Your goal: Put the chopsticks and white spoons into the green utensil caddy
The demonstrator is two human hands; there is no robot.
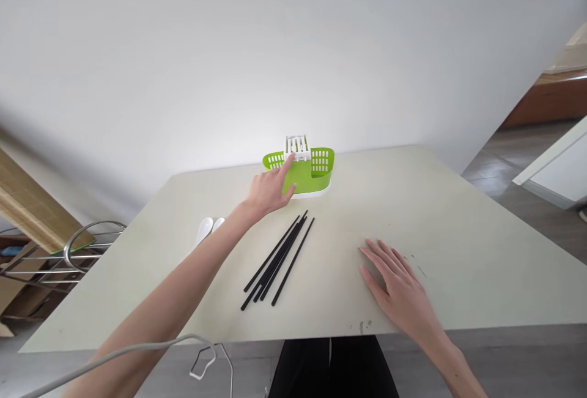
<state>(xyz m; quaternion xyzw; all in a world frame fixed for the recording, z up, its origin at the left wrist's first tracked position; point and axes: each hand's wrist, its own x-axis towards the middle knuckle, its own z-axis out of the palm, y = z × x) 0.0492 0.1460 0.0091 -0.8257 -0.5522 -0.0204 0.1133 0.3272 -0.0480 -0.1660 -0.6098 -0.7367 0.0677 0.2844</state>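
A green utensil caddy [305,184] with slotted sides and a white base stands at the back of the table, near the wall. My left hand [269,192] reaches to its front, the index fingertip at the white slotted piece [298,145] on top and the thumb lower down by the green wall. The index finger and thumb are apart; nothing shows between them. Several black chopsticks [280,263] lie loosely bunched in front of the caddy. Two white spoons [204,228] are partly hidden behind my left forearm. Resting on the table at the right, my right hand [398,285] is open with nothing in it.
The pale table [458,233] meets the white wall at the back. A metal rack [68,257] with a wooden board stands off its left edge. A grey cable [151,345] crosses over my left forearm near the front.
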